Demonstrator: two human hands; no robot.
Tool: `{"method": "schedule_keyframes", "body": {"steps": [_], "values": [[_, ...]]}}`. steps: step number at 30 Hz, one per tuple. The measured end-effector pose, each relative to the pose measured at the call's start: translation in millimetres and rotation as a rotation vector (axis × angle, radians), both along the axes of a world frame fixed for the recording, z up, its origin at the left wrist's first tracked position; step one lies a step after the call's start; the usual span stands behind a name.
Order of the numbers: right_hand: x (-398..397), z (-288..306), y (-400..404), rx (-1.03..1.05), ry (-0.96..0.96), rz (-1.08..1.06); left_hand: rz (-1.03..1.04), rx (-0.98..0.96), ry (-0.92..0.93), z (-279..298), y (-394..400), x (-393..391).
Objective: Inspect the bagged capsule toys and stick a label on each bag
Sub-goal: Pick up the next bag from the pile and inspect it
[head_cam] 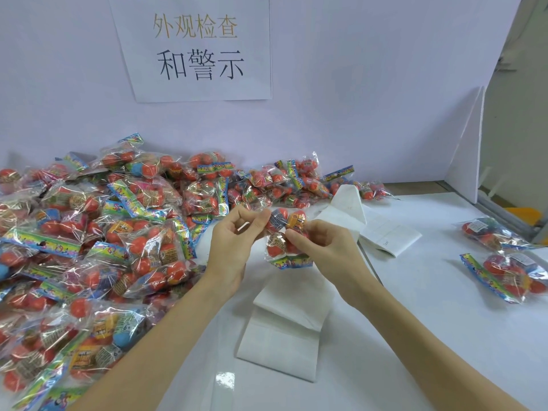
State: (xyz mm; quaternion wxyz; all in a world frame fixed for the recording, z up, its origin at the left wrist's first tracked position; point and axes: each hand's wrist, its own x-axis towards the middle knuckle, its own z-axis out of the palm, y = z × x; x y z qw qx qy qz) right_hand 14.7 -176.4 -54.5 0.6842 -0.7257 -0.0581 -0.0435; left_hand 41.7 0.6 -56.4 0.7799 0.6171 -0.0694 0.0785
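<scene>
Now both hands, left hand (234, 241) and right hand (320, 247), pinch one bag (286, 235); two bags (504, 256) lie right.

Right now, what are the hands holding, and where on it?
One bag of capsule toys, held up above the table. The left hand pinches its upper left edge; the right hand grips its right side near the middle.

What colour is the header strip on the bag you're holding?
Blue-edged with yellow-green print, on the held clear bag's header strip; head view.
</scene>
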Motion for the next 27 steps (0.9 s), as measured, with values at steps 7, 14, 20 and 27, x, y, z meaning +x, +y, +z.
{"method": "schedule_keyframes", "body": {"steps": [7,14,20,27], "values": [[-0.8,-2.2,-0.6,-0.123,-0.025,0.046,-0.127,0.095,0.049,2.0,-2.1,-2.6],[0.7,7.9,-8.4,0.229,0.097,0.001,-0.087,0.098,0.075,6.7,3.0,-1.0],[3.4,6.3,-8.2,0.174,0.076,-0.1,-0.043,0.173,0.055,4.5,4.8,-0.8],[0.5,7.0,-6.1,-0.025,-0.126,-0.193,-0.212,0.095,0.036,2.3,3.6,-1.2]]}}
